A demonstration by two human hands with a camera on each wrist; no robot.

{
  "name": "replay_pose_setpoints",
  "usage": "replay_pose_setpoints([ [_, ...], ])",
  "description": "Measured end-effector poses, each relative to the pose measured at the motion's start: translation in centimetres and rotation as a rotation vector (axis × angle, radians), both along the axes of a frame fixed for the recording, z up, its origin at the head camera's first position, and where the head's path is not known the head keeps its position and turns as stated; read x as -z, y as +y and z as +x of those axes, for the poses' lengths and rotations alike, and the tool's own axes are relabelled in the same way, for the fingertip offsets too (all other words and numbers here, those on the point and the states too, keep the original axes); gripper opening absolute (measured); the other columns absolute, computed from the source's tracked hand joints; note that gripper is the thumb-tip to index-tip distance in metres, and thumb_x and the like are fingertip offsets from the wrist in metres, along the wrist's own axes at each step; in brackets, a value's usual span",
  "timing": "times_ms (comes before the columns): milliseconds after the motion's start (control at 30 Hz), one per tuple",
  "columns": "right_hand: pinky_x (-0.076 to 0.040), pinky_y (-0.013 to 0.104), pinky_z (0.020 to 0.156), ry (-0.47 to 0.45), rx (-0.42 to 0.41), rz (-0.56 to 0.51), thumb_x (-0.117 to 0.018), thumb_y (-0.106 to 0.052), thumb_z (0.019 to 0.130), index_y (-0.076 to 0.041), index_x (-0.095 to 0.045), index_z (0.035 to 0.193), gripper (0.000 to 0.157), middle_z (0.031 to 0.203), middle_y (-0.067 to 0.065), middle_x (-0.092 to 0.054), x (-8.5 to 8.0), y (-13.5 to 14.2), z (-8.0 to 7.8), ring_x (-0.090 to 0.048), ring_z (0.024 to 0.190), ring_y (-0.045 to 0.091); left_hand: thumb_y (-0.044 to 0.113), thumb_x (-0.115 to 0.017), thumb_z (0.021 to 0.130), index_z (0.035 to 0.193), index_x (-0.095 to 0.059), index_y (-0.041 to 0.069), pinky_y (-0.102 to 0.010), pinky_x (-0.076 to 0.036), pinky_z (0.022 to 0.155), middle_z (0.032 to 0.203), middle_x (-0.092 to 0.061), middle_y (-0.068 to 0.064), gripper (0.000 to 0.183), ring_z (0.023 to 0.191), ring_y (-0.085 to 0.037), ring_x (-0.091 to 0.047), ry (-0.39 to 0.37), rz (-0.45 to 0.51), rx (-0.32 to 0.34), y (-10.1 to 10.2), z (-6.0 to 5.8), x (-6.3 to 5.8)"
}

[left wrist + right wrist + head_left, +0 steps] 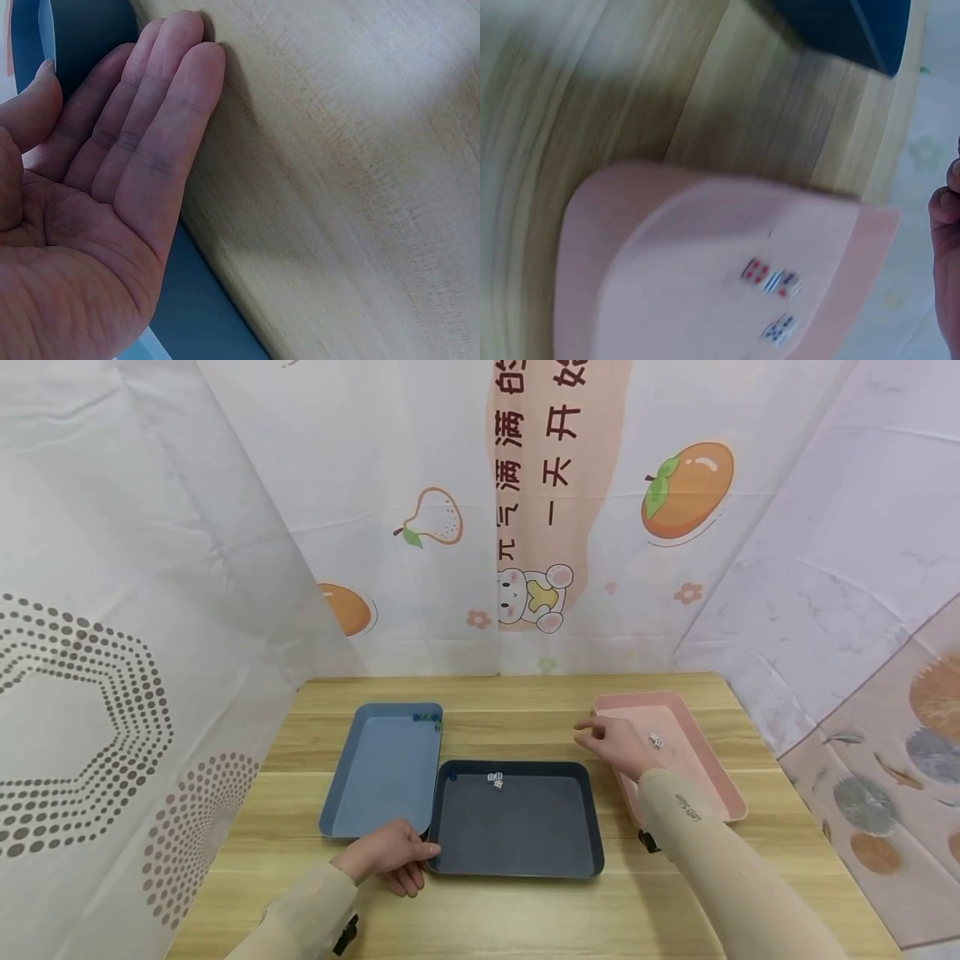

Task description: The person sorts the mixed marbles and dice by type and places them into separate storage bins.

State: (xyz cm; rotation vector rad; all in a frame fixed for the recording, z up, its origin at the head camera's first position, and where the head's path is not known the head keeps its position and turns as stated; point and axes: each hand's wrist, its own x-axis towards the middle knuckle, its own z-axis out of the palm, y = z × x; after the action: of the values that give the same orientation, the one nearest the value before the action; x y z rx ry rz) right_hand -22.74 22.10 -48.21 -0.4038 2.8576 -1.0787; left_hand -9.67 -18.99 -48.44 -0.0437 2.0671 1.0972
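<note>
Head view first: the left hand [393,853] has the near corner of the dark tray [517,875] pinched, thumb hooked over the rim, so the tray sits right beside that hand. Further off from it, ahead and to its right, there's a cluster of white dice [496,779] plus a blue die [453,777] inside. The blue tray [381,777] is ahead of the left hand, with small blue and green pieces [426,717] in its far right corner. The right hand [617,743] hovers over the left side of the pink tray [722,777], fingers bent; more dice [656,740] lie just to its right.

Left wrist cam: thumb tip's on the dark rim, index against the outer wall, other fingers pretty straight over the wooden table [352,195].

Right wrist cam: only a sliver of the hand, fingertips bunched, honestly can't tell if anything's between them. Pink tray's beside it, dice showing red and blue pips.
</note>
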Motion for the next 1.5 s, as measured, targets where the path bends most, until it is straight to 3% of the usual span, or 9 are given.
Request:
replay_pose_setpoints([
  [400, -0.045, 0.032, 0.056, -0.088, -0.119, -0.046, -0.070, -0.023, 0.099, -0.006, -0.070, 0.129, 0.034, 0.074, 0.003, -0.063, -0.5, -4.5, 0.1, -0.051, 0.060, 0.016, 0.036, -0.066, 0.101, 0.085, -0.078, 0.000, -0.037, -0.062, 0.060, 0.074, -0.075, -0.015, 0.041, 0.059, -0.017, -0.072, 0.000, -0.001, 0.000, 0.0, 0.1, -0.1],
  [633, -0.046, 0.029, 0.057, -0.058, -0.180, -0.056, -0.072, -0.019, 0.097, -0.006, -0.072, 0.125, 0.031, 0.072, -0.003, -0.062, -0.2, -6.2, 0.4, -0.053, 0.060, 0.013, 0.036, -0.066, 0.101, 0.084, -0.077, -0.001, -0.037, -0.062, 0.060, 0.073, -0.075, -0.015, 0.042, 0.059, -0.017, -0.072, 0.009, 0.007, 0.009, -0.1, 0.0, 0.0],
  [1033, -0.047, 0.030, 0.053, -0.123, -0.242, -0.076, -0.075, -0.022, 0.096, -0.007, -0.070, 0.130, 0.038, 0.067, -0.003, -0.062, 0.4, -8.5, 0.9, -0.058, 0.058, 0.014, 0.037, -0.067, 0.101, 0.084, -0.078, 0.000, -0.037, -0.062, 0.059, 0.072, -0.075, -0.014, 0.042, 0.059, -0.018, -0.072, 0.014, 0.007, 0.008, -0.1, 0.0, 0.1],
  [1500, -0.046, 0.027, 0.046, -0.148, -0.341, -0.067, -0.077, -0.017, 0.093, -0.012, -0.075, 0.124, 0.031, 0.060, -0.006, -0.057, 1.4, -9.8, 1.3, -0.055, 0.052, 0.009, 0.036, -0.066, 0.101, 0.085, -0.077, -0.001, -0.037, -0.062, 0.059, 0.073, -0.075, -0.015, 0.042, 0.059, -0.018, -0.072, 0.008, 0.008, 0.007, -0.1, 0.0, 0.1],
])
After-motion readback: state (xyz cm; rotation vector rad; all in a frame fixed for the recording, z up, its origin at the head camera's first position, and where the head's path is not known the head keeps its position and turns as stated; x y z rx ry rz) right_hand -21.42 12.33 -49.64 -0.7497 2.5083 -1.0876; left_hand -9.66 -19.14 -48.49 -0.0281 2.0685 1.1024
